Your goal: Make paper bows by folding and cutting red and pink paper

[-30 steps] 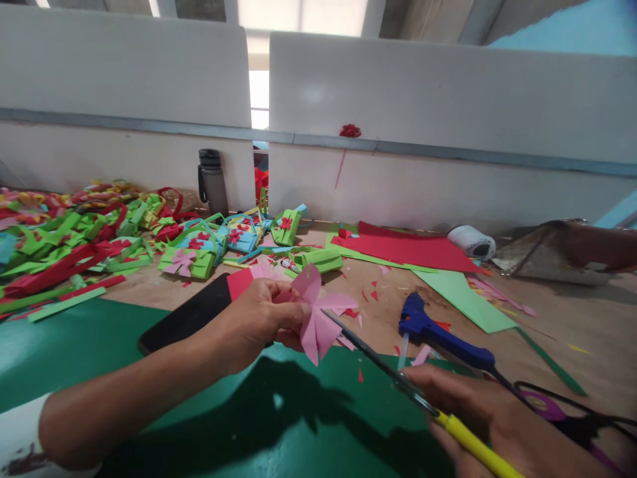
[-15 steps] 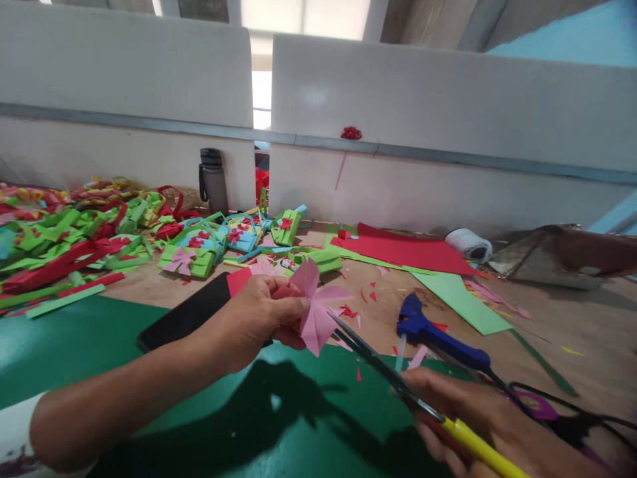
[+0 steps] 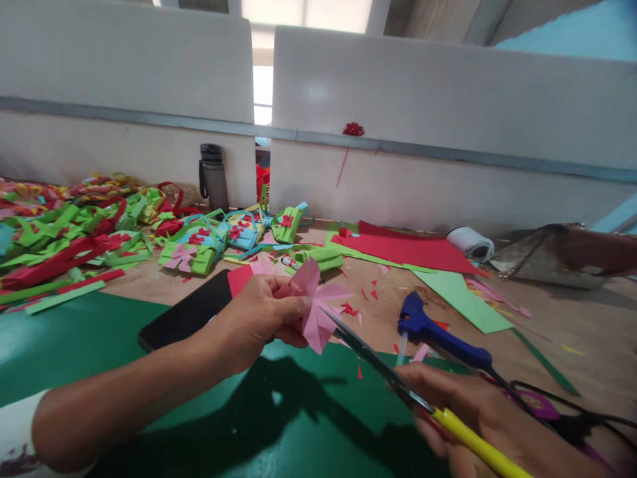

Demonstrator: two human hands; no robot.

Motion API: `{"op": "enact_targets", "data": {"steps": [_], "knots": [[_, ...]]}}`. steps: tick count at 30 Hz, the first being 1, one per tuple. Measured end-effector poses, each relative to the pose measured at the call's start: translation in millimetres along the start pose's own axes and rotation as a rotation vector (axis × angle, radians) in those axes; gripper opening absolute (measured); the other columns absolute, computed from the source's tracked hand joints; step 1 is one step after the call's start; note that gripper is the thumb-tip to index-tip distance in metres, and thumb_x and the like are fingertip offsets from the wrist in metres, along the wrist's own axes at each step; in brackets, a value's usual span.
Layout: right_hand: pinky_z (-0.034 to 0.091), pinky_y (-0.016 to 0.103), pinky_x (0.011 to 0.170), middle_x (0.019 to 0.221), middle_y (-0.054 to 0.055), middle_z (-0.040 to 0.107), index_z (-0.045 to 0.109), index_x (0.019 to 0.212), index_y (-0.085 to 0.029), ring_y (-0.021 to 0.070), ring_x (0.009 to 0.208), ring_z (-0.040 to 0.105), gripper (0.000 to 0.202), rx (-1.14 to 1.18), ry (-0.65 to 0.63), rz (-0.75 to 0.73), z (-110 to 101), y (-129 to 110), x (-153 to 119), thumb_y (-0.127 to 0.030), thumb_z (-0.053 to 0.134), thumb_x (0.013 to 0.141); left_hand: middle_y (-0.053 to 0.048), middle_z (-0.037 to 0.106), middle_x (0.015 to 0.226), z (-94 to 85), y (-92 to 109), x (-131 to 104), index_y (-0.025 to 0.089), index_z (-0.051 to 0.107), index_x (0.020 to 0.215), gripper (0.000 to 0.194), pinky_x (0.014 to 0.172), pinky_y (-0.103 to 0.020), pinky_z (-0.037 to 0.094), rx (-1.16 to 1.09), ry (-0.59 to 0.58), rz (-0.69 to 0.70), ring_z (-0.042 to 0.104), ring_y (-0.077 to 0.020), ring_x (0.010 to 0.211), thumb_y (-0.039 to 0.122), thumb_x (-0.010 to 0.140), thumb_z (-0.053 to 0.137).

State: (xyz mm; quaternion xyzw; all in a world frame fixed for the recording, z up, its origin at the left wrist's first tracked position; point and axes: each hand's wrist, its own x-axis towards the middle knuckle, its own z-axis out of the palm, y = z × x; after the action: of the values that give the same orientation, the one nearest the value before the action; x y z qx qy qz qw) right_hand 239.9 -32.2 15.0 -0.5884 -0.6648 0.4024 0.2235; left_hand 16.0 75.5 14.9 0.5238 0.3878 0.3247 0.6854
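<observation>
A pink paper flower [image 3: 318, 325] with several petals is pinched between the thumb and fingers of my left hand [image 3: 271, 309]. My right hand [image 3: 462, 411] is closed around scissors [image 3: 368, 358] that have a yellow handle. Their blade tips reach the flower near its middle, and the blades look nearly closed. Below both hands lies a green mat [image 3: 259, 411], with their shadows falling on it. Behind my left wrist a black phone [image 3: 186, 312] rests partly on the mat.
A blue glue gun [image 3: 438, 335] lies right of the flower. Red card [image 3: 408, 245] and a light green sheet [image 3: 465, 299] lie beyond it. Green paper bags [image 3: 202, 259] and a heap of coloured paper pieces [image 3: 70, 239] are at left. A dark bottle [image 3: 213, 179] stands behind.
The scissors have moved left, bringing their tips onto the flower's middle, and the blades have come closer together. My left hand has barely moved.
</observation>
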Motion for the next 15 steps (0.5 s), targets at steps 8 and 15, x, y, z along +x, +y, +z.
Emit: {"op": "enact_targets", "data": {"steps": [8, 15], "knots": [[0.024, 0.02, 0.04, 0.057, -0.004, 0.041, 0.063, 0.091, -0.02, 0.0083, 0.046, 0.032, 0.029, 0.103, -0.134, 0.111, 2.1, 5.0, 0.8, -0.033, 0.063, 0.065, -0.001, 0.064, 0.055, 0.2, -2.0, 2.7, 0.015, 0.057, 0.061, 0.012, 0.048, -0.02, 0.05, -0.014, 0.04, -0.017, 0.061, -0.0117, 0.049, 0.02, 0.066, 0.067], [0.023, 0.019, 0.042, 0.058, -0.006, 0.045, 0.054, 0.113, -0.023, 0.0077, 0.047, 0.034, 0.046, 0.223, -0.249, 0.064, 1.5, 23.2, -3.2, -0.05, 0.062, 0.077, -0.001, 0.064, 0.058, 0.6, -1.4, 0.8, 0.015, 0.061, 0.062, 0.01, 0.051, -0.021, 0.051, 0.016, 0.01, -0.005, 0.061, -0.011, 0.051, 0.021, 0.069, 0.065]]}}
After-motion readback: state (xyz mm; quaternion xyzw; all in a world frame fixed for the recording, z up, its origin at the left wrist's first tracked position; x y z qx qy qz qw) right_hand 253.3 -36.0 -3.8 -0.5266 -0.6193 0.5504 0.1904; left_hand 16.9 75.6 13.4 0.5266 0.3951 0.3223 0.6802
